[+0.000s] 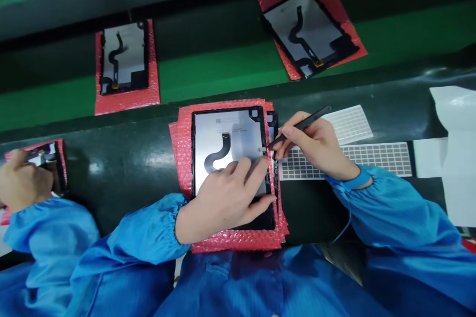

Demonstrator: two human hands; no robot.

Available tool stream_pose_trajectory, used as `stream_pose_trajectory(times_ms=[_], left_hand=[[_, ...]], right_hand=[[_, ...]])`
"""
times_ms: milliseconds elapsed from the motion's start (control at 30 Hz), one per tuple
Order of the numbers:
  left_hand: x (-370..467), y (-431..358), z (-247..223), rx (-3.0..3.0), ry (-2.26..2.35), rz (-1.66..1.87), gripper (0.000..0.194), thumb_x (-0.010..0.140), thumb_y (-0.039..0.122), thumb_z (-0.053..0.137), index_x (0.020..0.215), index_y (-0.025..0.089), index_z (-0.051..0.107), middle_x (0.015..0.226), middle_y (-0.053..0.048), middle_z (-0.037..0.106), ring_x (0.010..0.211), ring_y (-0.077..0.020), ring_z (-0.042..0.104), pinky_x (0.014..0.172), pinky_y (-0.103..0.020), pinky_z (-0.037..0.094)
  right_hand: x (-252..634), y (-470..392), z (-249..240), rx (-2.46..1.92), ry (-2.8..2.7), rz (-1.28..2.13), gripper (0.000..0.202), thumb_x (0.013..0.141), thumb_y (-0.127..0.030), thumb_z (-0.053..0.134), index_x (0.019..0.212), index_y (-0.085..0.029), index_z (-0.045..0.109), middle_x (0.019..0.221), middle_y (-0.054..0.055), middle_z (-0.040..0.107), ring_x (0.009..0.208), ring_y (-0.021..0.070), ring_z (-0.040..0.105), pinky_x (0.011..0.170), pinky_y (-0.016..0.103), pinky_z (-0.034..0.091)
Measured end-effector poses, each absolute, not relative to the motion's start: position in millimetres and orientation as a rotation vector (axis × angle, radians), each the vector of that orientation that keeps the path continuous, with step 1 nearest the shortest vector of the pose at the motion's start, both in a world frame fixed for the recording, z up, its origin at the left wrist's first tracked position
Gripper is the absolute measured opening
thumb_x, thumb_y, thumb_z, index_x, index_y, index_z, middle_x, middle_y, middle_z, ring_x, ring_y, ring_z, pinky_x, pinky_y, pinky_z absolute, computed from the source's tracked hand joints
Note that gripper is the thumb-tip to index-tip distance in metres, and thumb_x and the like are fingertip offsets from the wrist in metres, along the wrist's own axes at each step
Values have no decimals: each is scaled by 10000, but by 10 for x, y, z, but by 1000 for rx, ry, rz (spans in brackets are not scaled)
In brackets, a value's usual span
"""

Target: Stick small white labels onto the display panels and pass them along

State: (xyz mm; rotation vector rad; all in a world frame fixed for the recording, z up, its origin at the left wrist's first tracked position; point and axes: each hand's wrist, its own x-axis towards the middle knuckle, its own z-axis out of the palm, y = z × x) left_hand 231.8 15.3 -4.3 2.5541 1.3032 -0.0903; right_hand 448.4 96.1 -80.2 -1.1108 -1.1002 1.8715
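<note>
A tablet screen panel (241, 131) with a silver back, black frame and curved black flex cable (224, 147) lies on a stack of red bubble-wrap bags (182, 168) in front of me. My left hand (230, 195) rests over its lower right part, fingers spread toward the right edge. In my right hand (310, 143) are black tweezers (307, 121), gripped between thumb and fingers. Their tips touch or hover at a small pale sticker (262, 149) near the panel's right edge; which, I cannot tell. Part of another panel shows under the top bag on the right.
Sheets of small grey stickers (383, 156) lie under and beyond my right hand, with white paper (457, 158) farther right. Two more panels on red bags, one left (128, 54) and one right (305, 25), sit on the green surface behind. At far left, a co-worker's hand (24, 181) covers another device.
</note>
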Motion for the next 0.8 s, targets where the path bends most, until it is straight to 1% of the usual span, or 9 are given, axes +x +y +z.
stream_pose_trajectory(times_ms=[200, 467, 800], left_hand=[[2328, 152, -42, 2497, 1317, -102, 617, 1028, 556, 504, 1455, 112, 521, 1052, -89, 663, 789, -233, 700, 492, -339, 482], [2338, 167, -38, 2486, 1328, -118, 610, 1033, 557, 483, 1455, 118, 523, 1056, -89, 654, 789, -227, 691, 469, -330, 457], [2358, 181, -18, 2463, 1336, -153, 657, 1024, 560, 486, 1493, 99, 488, 1041, -93, 649, 778, -225, 691, 471, -330, 463]], right_hand=[[4468, 940, -824, -1122, -1128, 1850, 265, 935, -443, 769, 880, -227, 625, 721, 17, 783, 517, 174, 732, 463, 282, 587], [4457, 923, -846, -1087, -1145, 1803, 233, 951, -406, 759, 878, -221, 637, 721, 19, 788, 513, 163, 737, 469, 262, 599], [4468, 927, -880, -1066, -1145, 1820, 232, 956, -420, 752, 897, -224, 643, 736, 12, 791, 526, 162, 743, 497, 268, 620]])
